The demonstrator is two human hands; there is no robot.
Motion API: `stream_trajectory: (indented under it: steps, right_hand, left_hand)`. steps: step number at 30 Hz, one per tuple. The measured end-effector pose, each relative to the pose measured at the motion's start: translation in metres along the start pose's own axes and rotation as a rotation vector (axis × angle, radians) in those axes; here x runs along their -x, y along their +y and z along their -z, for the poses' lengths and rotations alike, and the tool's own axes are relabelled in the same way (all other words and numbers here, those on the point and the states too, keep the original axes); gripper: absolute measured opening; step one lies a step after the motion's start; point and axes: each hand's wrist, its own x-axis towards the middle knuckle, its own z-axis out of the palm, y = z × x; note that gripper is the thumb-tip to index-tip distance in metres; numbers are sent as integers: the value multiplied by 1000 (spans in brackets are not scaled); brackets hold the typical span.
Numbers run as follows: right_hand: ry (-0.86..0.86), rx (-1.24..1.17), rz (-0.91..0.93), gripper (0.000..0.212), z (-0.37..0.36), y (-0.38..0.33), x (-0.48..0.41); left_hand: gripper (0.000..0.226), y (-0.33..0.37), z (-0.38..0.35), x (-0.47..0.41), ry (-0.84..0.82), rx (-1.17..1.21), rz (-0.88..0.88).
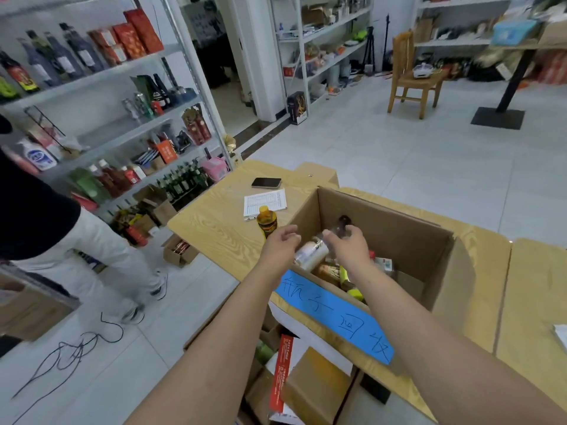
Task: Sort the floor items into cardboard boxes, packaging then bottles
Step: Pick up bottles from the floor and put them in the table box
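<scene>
Bottle [313, 251] | left hand [280, 245] and right hand [349, 243] grasping it | over cardboard box [399, 240] | wooden table [214, 228] | tiled floor [383, 154], shelves [122, 66]

Bright, even white light is filling the room, seemingly coming from overhead. The pale floor tiles [383, 154] are carrying a soft sheen. Shadows are falling soft and short. A dim one is lying right of the cardboard box [399, 237] on the wooden table [214, 228], and another is sitting under the far chair [411, 81].

Wide-angle distortion is bowing the left shelving [92, 87] and tilting the black table post [515, 78] at far right. Motion blur is smearing the far-right shelves [506, 32] and the near-left edge. It is also smearing the clear bottle [313, 250] gripped between the left hand [280, 243] and right hand [348, 245] — the middle ground is reading sharper.
</scene>
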Motion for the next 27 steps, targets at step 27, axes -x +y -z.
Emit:
stream_trajectory:
  steps: [27]
  right_hand:
    - [-214, 107, 169, 60, -168, -7, 109]
  left_hand:
    - [31, -98, 165, 69, 156, 115, 74]
